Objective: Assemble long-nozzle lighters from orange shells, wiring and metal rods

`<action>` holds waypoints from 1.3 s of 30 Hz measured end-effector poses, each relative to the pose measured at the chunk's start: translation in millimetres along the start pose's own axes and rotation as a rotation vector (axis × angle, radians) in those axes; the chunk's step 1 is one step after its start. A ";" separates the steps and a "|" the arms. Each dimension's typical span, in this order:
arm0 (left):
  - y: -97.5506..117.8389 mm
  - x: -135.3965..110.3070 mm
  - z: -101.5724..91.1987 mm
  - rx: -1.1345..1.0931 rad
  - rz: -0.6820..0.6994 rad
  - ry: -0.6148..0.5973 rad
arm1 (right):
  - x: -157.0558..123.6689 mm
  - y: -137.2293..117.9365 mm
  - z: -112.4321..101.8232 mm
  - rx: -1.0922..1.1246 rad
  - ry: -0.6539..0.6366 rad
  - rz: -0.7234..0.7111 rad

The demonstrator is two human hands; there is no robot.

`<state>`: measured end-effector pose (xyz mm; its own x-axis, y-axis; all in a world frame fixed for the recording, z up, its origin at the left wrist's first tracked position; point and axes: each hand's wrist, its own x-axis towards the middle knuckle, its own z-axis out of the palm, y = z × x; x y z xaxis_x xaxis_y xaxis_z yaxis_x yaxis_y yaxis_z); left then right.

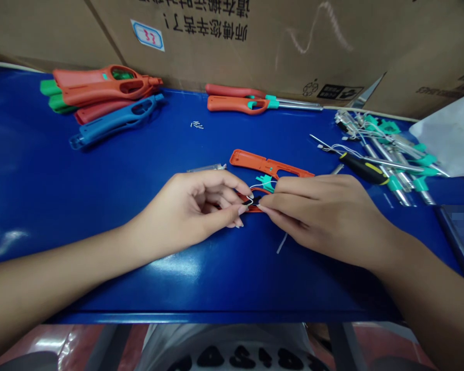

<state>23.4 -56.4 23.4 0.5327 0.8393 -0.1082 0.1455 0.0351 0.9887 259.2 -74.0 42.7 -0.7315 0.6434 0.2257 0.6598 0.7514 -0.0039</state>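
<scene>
My left hand (pixel 201 206) pinches a small black part with a white wire (pixel 250 201) between thumb and forefinger. From the other side, the fingertips of my right hand (pixel 325 216) close on the same black part. Just beneath lies an orange lighter casing half (pixel 261 209), mostly covered by my fingers. A teal plastic piece (pixel 267 183) shows between the hands. Beyond them rests another orange casing half (pixel 270 164), inner side up. Behind my left hand is a clear narrow piece (pixel 206 168), partly hidden.
Orange, red and blue lighter casings (pixel 100 85) lie at the back left, near several small screws (pixel 197 125). Two lighters with metal tubes (pixel 237 104) lie against the cardboard box (pixel 255 46). At right are a black-yellow screwdriver (pixel 363 168) and piled metal tubes (pixel 404 154).
</scene>
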 end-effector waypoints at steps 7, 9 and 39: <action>1.0 -1.2 0.0 0.004 -0.004 -0.004 | 0.5 -0.5 -2.5 -0.012 -0.020 0.014; 0.7 -0.8 0.1 0.001 -0.007 -0.005 | 0.4 -0.4 -2.7 -0.017 -0.011 0.008; 1.9 -0.8 3.2 0.025 -0.004 0.009 | 4.9 -9.9 -10.6 -0.062 -0.063 -0.007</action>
<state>25.9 -58.8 25.0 0.5250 0.8438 -0.1108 0.1682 0.0247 0.9854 251.0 -79.8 54.1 -0.7443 0.6474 0.1640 0.6624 0.7468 0.0585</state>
